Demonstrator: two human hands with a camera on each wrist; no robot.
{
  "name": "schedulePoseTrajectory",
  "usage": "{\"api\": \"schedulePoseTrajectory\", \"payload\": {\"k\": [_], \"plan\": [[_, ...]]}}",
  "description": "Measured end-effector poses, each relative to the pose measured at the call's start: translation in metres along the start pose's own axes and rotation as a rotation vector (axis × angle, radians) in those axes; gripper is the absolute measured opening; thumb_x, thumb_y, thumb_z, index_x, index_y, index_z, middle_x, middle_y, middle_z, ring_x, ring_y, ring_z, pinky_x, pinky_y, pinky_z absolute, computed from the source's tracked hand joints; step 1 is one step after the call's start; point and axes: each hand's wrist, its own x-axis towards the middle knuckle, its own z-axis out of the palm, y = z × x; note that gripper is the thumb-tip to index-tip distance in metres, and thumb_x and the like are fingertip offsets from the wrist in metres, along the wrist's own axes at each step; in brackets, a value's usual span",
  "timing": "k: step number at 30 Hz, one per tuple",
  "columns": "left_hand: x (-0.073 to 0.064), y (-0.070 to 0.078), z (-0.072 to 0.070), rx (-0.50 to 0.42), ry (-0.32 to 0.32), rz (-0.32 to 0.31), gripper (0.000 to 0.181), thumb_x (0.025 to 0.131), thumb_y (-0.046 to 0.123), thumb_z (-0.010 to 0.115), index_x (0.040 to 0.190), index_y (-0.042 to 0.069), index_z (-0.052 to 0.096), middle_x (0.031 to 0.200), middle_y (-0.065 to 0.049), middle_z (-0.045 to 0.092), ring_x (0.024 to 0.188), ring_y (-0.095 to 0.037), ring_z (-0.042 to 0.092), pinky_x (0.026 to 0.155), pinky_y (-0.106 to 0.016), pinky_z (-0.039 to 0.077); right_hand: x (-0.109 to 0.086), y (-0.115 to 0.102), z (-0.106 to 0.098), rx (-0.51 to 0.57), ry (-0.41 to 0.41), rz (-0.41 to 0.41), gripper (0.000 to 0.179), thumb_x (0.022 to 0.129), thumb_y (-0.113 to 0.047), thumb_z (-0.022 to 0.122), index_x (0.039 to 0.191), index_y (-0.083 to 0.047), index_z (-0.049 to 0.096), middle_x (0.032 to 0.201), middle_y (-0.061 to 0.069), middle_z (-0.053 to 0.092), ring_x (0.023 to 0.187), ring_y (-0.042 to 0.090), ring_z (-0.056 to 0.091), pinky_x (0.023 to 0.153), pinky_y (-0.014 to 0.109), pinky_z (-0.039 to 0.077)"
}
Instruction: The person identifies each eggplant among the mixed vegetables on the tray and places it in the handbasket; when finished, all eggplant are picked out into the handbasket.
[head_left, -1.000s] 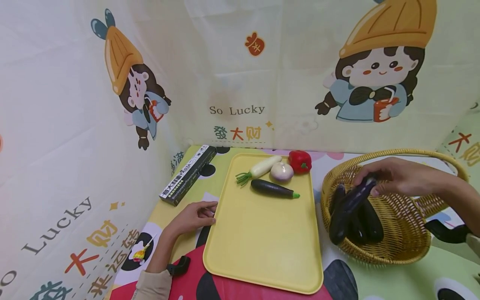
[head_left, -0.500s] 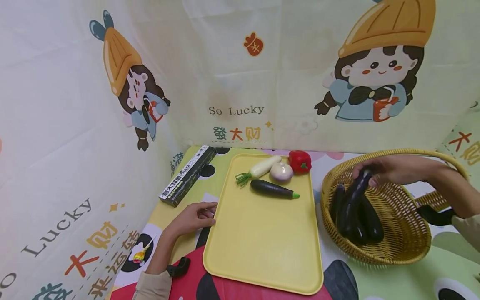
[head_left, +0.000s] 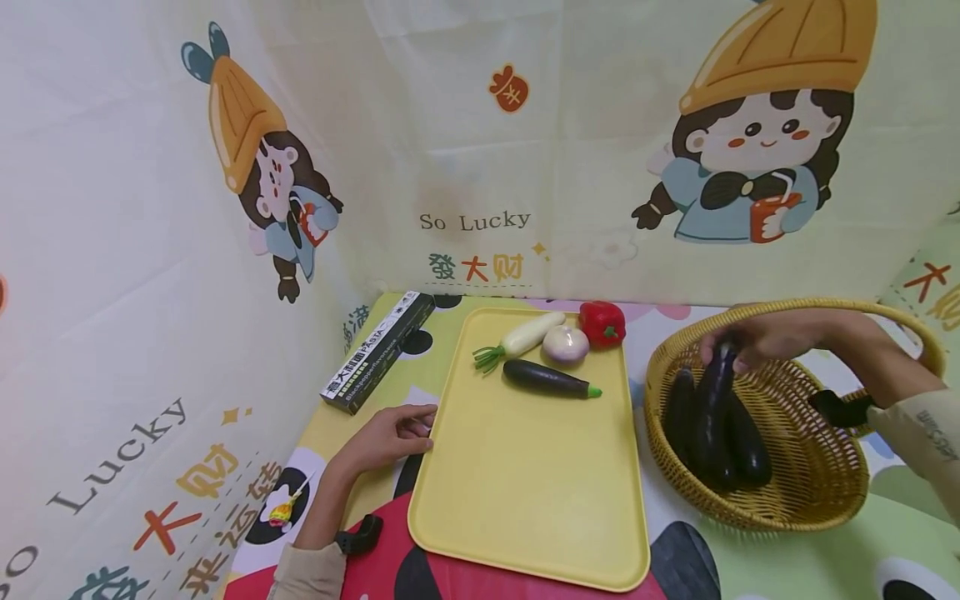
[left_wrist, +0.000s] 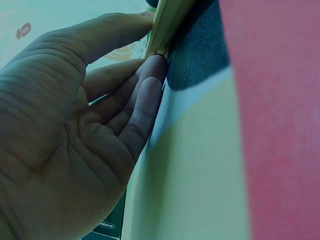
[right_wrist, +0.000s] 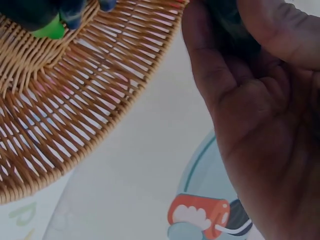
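Observation:
My right hand (head_left: 772,337) reaches under the basket's handle and pinches the upper end of a long, glossy dark purple eggplant (head_left: 714,425). Two more dark, elongated vegetables (head_left: 747,442) flank it in the wicker basket (head_left: 821,467). In the right wrist view, thumb and fingers close around the dark end, and a green tip (right_wrist: 50,29) shows inside the basket. My left hand (head_left: 386,437) rests beside the yellow tray (head_left: 525,492), its relaxed fingertips right at the left rim. In the left wrist view the thumb (left_wrist: 110,32) meets the tray's edge.
At the tray's far end lie a white radish (head_left: 528,335), a purple-white round vegetable (head_left: 566,345), a red bell pepper (head_left: 602,323) and a dark zucchini-like vegetable (head_left: 547,379). A black pasta box (head_left: 377,352) stands left of the tray, and a wrapped lollipop (head_left: 281,510) lies near the left forearm.
My right hand has shifted slightly left and down, swinging the eggplant from a slant to nearly upright between the other dark vegetables. The left hand has stayed at the tray's rim.

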Motion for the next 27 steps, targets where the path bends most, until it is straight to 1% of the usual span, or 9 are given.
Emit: {"api": "schedulePoseTrajectory", "payload": {"k": [3, 6, 9, 12, 14, 20, 23, 27], "plan": [[-0.001, 0.001, 0.0, -0.008, 0.001, -0.015, 0.059, 0.087, 0.023, 0.077, 0.139, 0.004, 0.057, 0.112, -0.002, 0.066, 0.095, -0.017, 0.064, 0.082, -0.028, 0.053, 0.005, 0.001, -0.001, 0.011, 0.001, 0.101, 0.029, 0.085, 0.011, 0.061, 0.111, -0.001, 0.061, 0.098, 0.017, 0.056, 0.08, 0.027, 0.055, 0.066, 0.032, 0.047], [-0.001, 0.002, 0.0, -0.007, 0.002, -0.011, 0.059, 0.087, 0.023, 0.077, 0.139, 0.003, 0.057, 0.112, -0.002, 0.066, 0.095, -0.018, 0.064, 0.082, -0.028, 0.053, 0.009, 0.005, -0.003, 0.027, 0.001, 0.175, 0.03, 0.083, 0.011, 0.063, 0.111, 0.001, 0.061, 0.099, 0.016, 0.057, 0.08, 0.025, 0.054, 0.066, 0.031, 0.047], [-0.001, 0.002, -0.001, -0.005, 0.002, -0.001, 0.059, 0.087, 0.023, 0.077, 0.139, 0.003, 0.057, 0.112, -0.002, 0.066, 0.095, -0.018, 0.064, 0.082, -0.028, 0.053, 0.012, 0.012, -0.005, 0.063, 0.009, 0.252, 0.031, 0.083, 0.009, 0.064, 0.113, 0.002, 0.062, 0.1, 0.015, 0.057, 0.083, 0.025, 0.053, 0.068, 0.033, 0.048], [-0.001, 0.001, -0.001, -0.004, -0.002, 0.004, 0.059, 0.087, 0.024, 0.077, 0.139, 0.004, 0.056, 0.113, -0.001, 0.066, 0.095, -0.017, 0.064, 0.082, -0.028, 0.052, 0.014, 0.02, -0.008, 0.09, 0.021, 0.311, 0.031, 0.085, 0.005, 0.066, 0.116, 0.001, 0.063, 0.102, 0.015, 0.055, 0.088, 0.026, 0.051, 0.071, 0.035, 0.047], [0.0, 0.0, 0.0, -0.005, -0.005, 0.012, 0.059, 0.088, 0.023, 0.077, 0.139, 0.003, 0.056, 0.113, -0.002, 0.066, 0.095, -0.017, 0.064, 0.082, -0.029, 0.053, 0.014, 0.026, -0.008, 0.101, 0.025, 0.338, 0.031, 0.086, 0.002, 0.067, 0.116, -0.002, 0.064, 0.104, 0.014, 0.054, 0.091, 0.027, 0.05, 0.073, 0.036, 0.046], [0.001, 0.0, 0.0, -0.017, 0.001, 0.004, 0.058, 0.087, 0.022, 0.077, 0.139, 0.003, 0.057, 0.112, -0.002, 0.066, 0.094, -0.017, 0.064, 0.082, -0.029, 0.053, 0.015, 0.041, -0.01, 0.143, 0.016, 0.391, 0.03, 0.087, -0.001, 0.067, 0.117, -0.004, 0.064, 0.111, 0.015, 0.056, 0.099, 0.03, 0.05, 0.082, 0.042, 0.047], [0.002, 0.0, -0.001, -0.02, 0.0, -0.001, 0.058, 0.087, 0.022, 0.077, 0.139, 0.004, 0.057, 0.111, -0.002, 0.066, 0.095, -0.018, 0.064, 0.082, -0.028, 0.052, 0.016, 0.045, -0.011, 0.155, 0.004, 0.403, 0.03, 0.089, -0.004, 0.067, 0.119, -0.004, 0.064, 0.115, 0.015, 0.055, 0.103, 0.031, 0.048, 0.086, 0.045, 0.044], [0.003, -0.002, -0.001, -0.023, -0.001, 0.0, 0.058, 0.087, 0.022, 0.077, 0.138, 0.005, 0.057, 0.112, -0.002, 0.066, 0.095, -0.018, 0.064, 0.082, -0.028, 0.052, 0.017, 0.049, -0.012, 0.132, 0.002, 0.391, 0.03, 0.089, -0.006, 0.068, 0.118, -0.005, 0.065, 0.118, 0.014, 0.054, 0.105, 0.031, 0.046, 0.087, 0.044, 0.043]]}}
